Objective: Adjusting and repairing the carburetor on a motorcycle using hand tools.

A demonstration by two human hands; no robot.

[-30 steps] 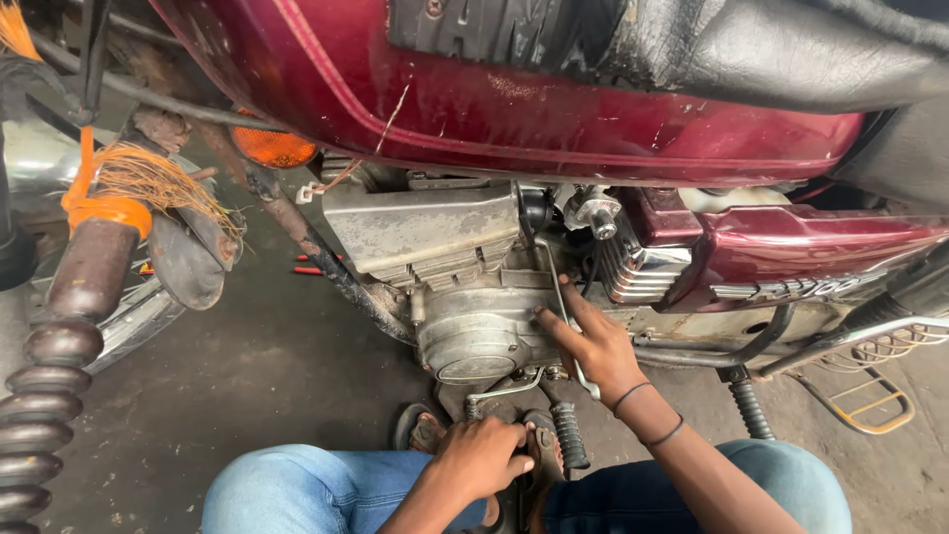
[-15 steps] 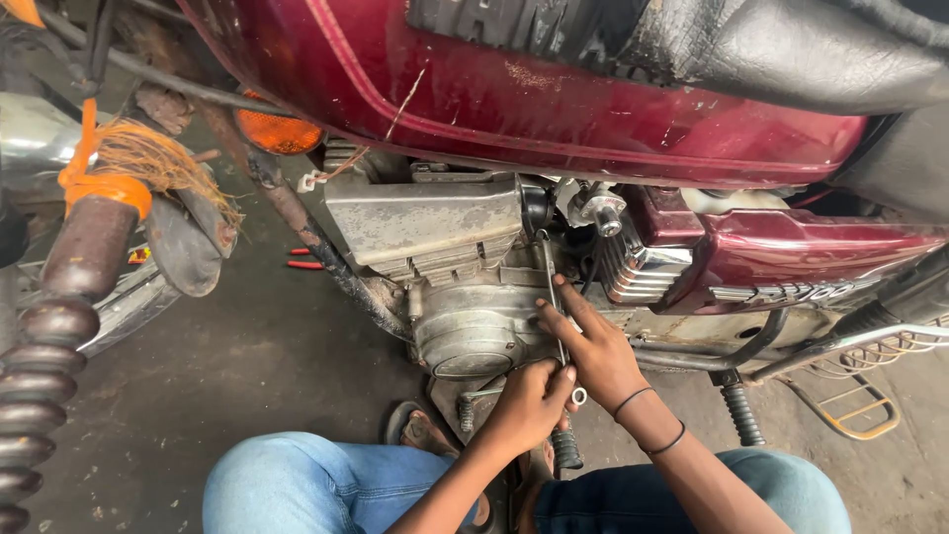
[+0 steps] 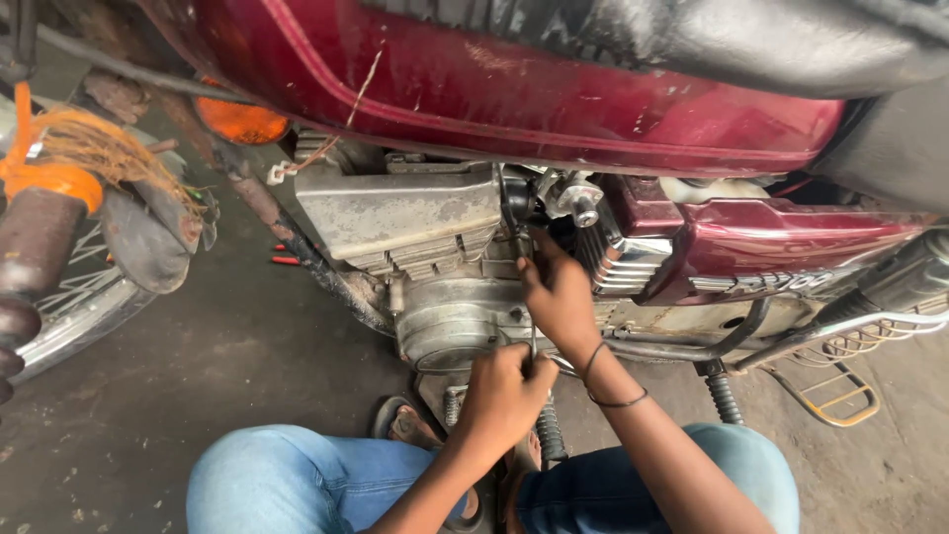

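A stained concrete floor (image 3: 227, 366) is seen under a dark red motorcycle (image 3: 554, 94).
A thin metal rod (image 3: 533, 341) beside the grey engine casing (image 3: 445, 321) is gripped in the closed fingers of the left hand (image 3: 506, 391); its upper part is pinched by the right hand (image 3: 560, 297), near the carburettor (image 3: 573, 203).
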